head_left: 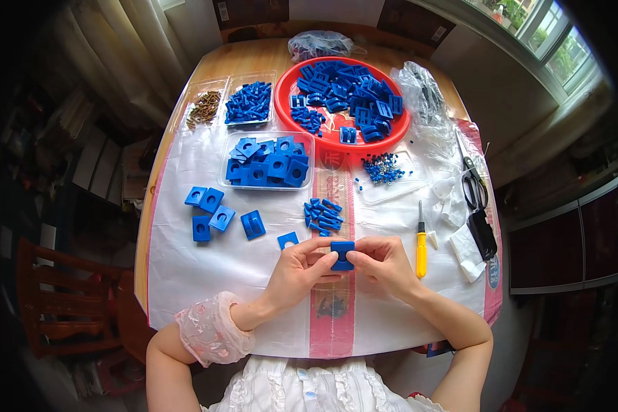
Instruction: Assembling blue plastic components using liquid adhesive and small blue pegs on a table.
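Head view shows the left hand's (301, 268) and right hand's (386, 264) fingers clamped on opposite sides of a small, square, blue plastic-looking piece (342, 248) above the white sheet (384, 323), probably light, stiff and slightly slippery, best gripped by its side edges.

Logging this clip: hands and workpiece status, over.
Left hand, right hand: both gripping blue square piece. Small blue pieces just beyond, not blocking. Yellow screwdriver to the right.
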Demonstrator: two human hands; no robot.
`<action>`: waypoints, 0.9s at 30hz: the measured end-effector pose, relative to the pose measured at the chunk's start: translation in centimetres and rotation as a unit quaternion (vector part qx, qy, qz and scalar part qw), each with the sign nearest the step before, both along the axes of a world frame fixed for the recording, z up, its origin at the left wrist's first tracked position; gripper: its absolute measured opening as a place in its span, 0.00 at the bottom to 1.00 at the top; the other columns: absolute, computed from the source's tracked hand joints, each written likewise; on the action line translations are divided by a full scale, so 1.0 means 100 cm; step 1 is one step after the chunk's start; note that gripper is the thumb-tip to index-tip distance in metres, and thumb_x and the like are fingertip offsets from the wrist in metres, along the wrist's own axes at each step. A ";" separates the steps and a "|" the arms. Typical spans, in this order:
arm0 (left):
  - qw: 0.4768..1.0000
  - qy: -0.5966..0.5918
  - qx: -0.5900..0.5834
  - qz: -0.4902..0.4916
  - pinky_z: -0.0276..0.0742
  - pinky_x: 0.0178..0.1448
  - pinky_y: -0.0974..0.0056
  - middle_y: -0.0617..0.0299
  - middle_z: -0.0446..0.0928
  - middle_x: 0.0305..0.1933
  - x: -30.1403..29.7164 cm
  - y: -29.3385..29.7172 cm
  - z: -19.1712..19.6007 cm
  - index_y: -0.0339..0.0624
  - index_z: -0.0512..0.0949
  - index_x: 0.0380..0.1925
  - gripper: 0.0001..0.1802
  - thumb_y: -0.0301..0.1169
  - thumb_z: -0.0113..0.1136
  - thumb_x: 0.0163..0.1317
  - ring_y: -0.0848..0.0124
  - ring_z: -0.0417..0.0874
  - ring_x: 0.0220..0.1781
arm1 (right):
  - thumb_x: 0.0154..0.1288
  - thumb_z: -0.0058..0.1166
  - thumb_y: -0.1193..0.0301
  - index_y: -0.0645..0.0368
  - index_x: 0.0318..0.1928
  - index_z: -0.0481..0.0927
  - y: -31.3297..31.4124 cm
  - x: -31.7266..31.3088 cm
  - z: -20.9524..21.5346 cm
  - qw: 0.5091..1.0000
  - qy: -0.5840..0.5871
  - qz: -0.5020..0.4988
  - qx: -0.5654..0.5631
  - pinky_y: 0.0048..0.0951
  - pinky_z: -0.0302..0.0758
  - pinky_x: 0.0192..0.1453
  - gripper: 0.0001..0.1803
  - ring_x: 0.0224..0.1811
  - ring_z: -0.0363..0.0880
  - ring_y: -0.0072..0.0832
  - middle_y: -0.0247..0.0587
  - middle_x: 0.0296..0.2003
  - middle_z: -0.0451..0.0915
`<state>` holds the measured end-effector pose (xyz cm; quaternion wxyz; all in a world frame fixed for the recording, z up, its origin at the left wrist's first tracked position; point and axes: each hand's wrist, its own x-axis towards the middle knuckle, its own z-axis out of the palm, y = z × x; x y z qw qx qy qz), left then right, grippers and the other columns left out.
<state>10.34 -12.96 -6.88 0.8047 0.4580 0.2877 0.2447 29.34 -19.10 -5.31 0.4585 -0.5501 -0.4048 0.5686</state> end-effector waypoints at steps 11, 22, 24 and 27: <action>0.999 0.013 -0.020 -0.049 0.87 0.42 0.66 0.50 0.83 0.45 -0.001 0.001 0.002 0.33 0.69 0.60 0.20 0.30 0.53 0.71 0.65 0.88 0.38 | 0.65 0.60 0.71 0.63 0.39 0.84 -0.007 0.010 -0.008 0.994 0.100 0.015 -0.031 0.14 0.57 0.19 0.07 0.19 0.67 0.09 0.29 0.24 0.79; 0.999 0.027 -0.012 -0.034 0.87 0.40 0.66 0.51 0.83 0.45 -0.001 0.000 0.003 0.30 0.71 0.59 0.20 0.29 0.53 0.71 0.65 0.88 0.36 | 0.67 0.59 0.70 0.62 0.39 0.84 -0.005 0.012 -0.005 0.994 0.093 0.029 -0.041 0.15 0.57 0.19 0.08 0.18 0.66 0.09 0.28 0.23 0.78; 0.999 0.028 -0.010 -0.033 0.87 0.41 0.66 0.51 0.83 0.45 -0.001 0.000 0.003 0.30 0.71 0.59 0.19 0.29 0.53 0.71 0.65 0.88 0.36 | 0.66 0.59 0.71 0.64 0.38 0.83 -0.005 0.010 -0.003 0.995 0.092 0.020 -0.038 0.16 0.53 0.18 0.08 0.17 0.61 0.08 0.26 0.20 0.74; 0.999 0.028 -0.021 -0.036 0.88 0.41 0.65 0.50 0.82 0.45 -0.001 0.000 0.003 0.31 0.71 0.59 0.19 0.29 0.53 0.71 0.65 0.88 0.36 | 0.67 0.59 0.70 0.63 0.38 0.83 -0.005 0.012 -0.006 0.994 0.097 0.025 -0.036 0.16 0.55 0.18 0.08 0.18 0.64 0.08 0.27 0.22 0.76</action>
